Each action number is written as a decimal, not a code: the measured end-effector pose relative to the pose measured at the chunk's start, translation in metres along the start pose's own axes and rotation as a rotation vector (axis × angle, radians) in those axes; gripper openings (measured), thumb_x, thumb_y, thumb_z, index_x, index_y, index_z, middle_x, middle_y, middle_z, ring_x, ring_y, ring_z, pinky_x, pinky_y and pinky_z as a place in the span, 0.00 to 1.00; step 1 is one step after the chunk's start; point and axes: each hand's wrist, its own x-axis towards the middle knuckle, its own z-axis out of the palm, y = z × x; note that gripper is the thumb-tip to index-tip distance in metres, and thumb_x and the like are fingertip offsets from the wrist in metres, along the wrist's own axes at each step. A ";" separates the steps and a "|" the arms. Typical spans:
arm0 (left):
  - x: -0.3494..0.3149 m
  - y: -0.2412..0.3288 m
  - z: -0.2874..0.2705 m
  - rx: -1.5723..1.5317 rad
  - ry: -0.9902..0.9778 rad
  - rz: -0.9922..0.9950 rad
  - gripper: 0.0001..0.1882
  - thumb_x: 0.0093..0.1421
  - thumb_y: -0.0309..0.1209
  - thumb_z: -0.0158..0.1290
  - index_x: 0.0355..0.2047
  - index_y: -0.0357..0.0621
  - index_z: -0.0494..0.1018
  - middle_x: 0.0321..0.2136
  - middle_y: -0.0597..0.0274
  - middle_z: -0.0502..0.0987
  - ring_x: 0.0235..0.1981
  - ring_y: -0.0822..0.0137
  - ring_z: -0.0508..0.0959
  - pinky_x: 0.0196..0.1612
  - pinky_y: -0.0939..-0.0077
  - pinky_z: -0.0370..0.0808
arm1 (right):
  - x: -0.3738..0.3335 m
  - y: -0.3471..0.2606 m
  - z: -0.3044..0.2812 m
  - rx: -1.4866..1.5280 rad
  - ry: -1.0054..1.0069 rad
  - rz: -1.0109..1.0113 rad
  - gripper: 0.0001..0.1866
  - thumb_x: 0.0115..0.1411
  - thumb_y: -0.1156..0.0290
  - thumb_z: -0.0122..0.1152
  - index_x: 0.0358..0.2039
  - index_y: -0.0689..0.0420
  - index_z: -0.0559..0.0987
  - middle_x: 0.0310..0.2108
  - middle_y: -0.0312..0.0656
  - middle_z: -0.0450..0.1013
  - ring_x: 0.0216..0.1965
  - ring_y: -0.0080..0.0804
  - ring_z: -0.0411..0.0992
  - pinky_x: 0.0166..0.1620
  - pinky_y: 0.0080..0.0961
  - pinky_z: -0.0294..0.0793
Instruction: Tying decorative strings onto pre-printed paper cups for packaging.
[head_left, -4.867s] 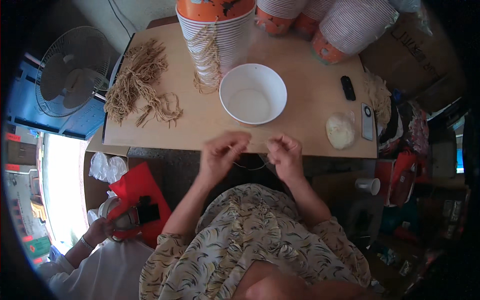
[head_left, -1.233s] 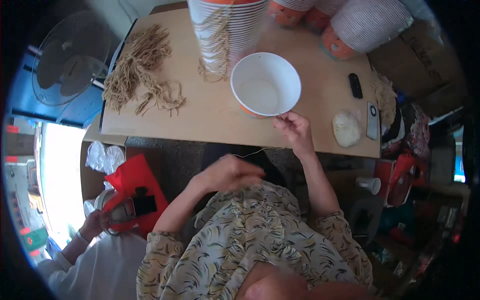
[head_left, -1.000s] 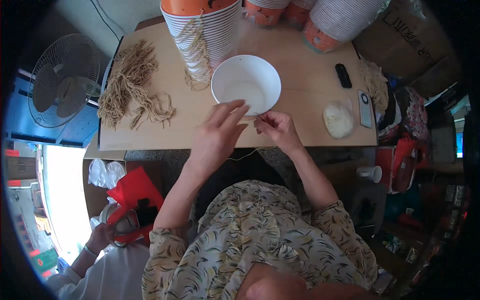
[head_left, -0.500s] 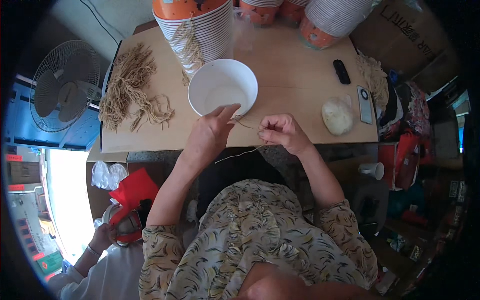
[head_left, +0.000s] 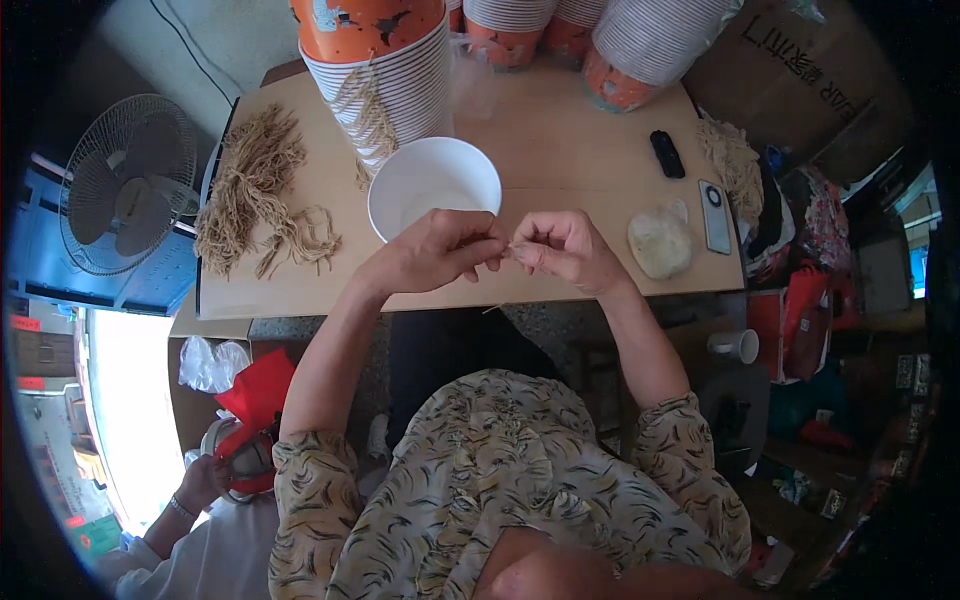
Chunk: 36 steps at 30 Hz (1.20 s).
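My left hand [head_left: 440, 250] and my right hand [head_left: 565, 250] meet fingertip to fingertip above the table's front edge. Both are closed in a pinch on a thin beige cord [head_left: 494, 308], a short piece of which shows below them; most of it is hidden by my fingers. Just beyond my left hand stands a white paper bucket [head_left: 432, 165], upright with its mouth facing up. Behind it rises a tall stack of orange-and-white buckets [head_left: 385, 95], with beige cord draped down its side. A tangled pile of beige cords [head_left: 255, 180] lies at the left.
On the table's right lie a pale bundle in plastic [head_left: 660, 242], a black object [head_left: 666, 154] and a light rectangular device [head_left: 715, 217]. More bucket stacks [head_left: 650, 50] stand at the back. A fan [head_left: 130, 185] is at the left; another person's hand [head_left: 203, 480] holds something red and silvery.
My left hand has moved down and right from the bucket's rim, and its fingertips now touch my right hand's. Less of the cord shows. The whole view has shifted slightly.
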 end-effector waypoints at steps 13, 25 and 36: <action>-0.001 -0.005 0.000 -0.421 0.009 -0.092 0.13 0.71 0.36 0.51 0.43 0.37 0.75 0.36 0.61 0.82 0.38 0.75 0.81 0.41 0.79 0.79 | -0.012 0.000 -0.001 -0.401 0.266 -0.335 0.07 0.61 0.70 0.67 0.34 0.58 0.79 0.31 0.32 0.72 0.25 0.15 0.62 0.27 0.17 0.61; -0.004 -0.014 0.008 -0.405 0.047 -0.050 0.12 0.71 0.34 0.52 0.44 0.36 0.75 0.35 0.62 0.82 0.38 0.74 0.81 0.42 0.78 0.79 | -0.008 -0.009 0.013 -0.402 0.267 -0.244 0.05 0.64 0.75 0.61 0.33 0.62 0.78 0.33 0.34 0.72 0.29 0.15 0.65 0.30 0.16 0.63; -0.017 -0.013 0.000 -0.227 0.157 -0.049 0.10 0.70 0.29 0.53 0.43 0.34 0.77 0.30 0.64 0.81 0.33 0.77 0.80 0.39 0.81 0.79 | -0.006 0.011 0.031 -0.325 0.413 -0.164 0.06 0.65 0.73 0.62 0.37 0.63 0.80 0.26 0.30 0.72 0.26 0.13 0.66 0.28 0.14 0.64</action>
